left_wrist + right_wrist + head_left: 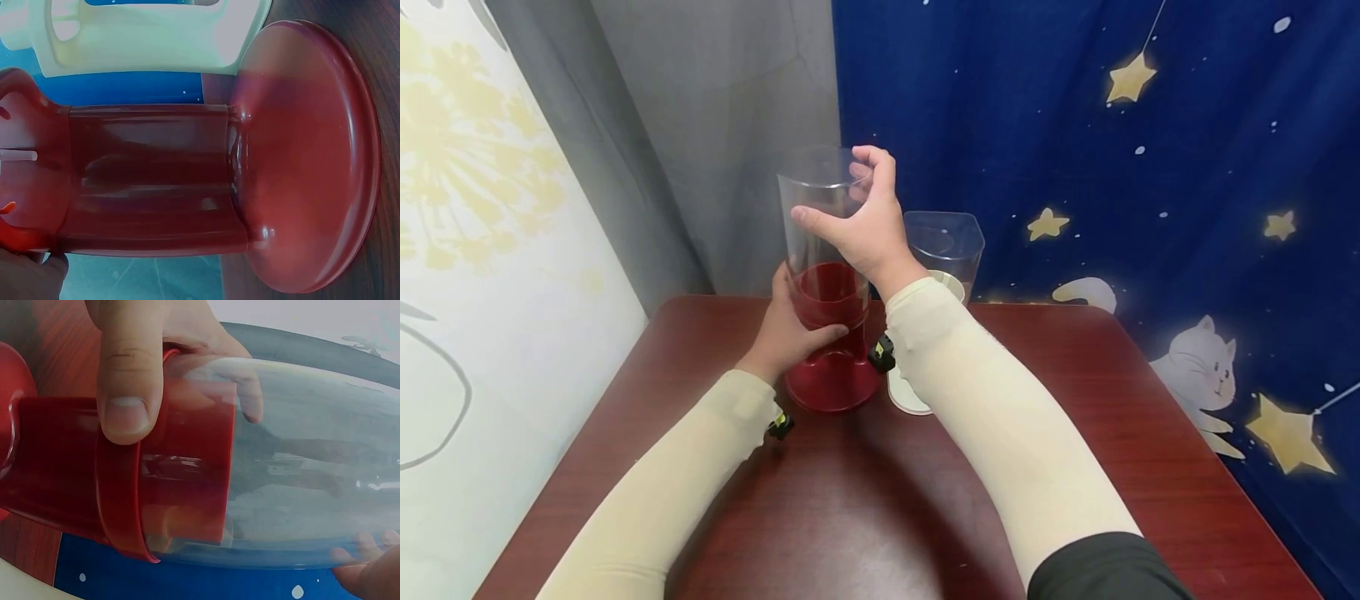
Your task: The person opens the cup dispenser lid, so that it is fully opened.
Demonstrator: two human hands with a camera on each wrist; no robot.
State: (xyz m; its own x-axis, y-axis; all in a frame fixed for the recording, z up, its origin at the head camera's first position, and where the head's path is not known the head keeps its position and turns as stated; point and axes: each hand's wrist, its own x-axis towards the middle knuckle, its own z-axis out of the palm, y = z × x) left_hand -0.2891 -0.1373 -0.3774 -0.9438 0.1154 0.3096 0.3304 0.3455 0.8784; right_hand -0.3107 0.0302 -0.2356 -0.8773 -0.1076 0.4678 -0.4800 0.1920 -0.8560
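A red pedestal stand [835, 385] stands on the table with a tall clear plastic cylinder [822, 243] upright over its red collar [119, 497]. My left hand [787, 329] grips the joint from the left: its thumb lies on the collar, and the fingers curl behind the cylinder's lower end. High up, my right hand [874, 223] holds the cylinder near its open rim, thumb in front and fingers round the right side. The left wrist view shows the stand's neck [150, 181] and round foot [306, 162]. No contents show in the cylinder.
Right of the red stand is a similar cream-white stand [912, 398] with a clear squarish container [947, 237], partly hidden by my right arm. Both stand toward the back of the dark red wooden table [820, 517]. A grey and blue starry curtain [1037, 133] hangs close behind.
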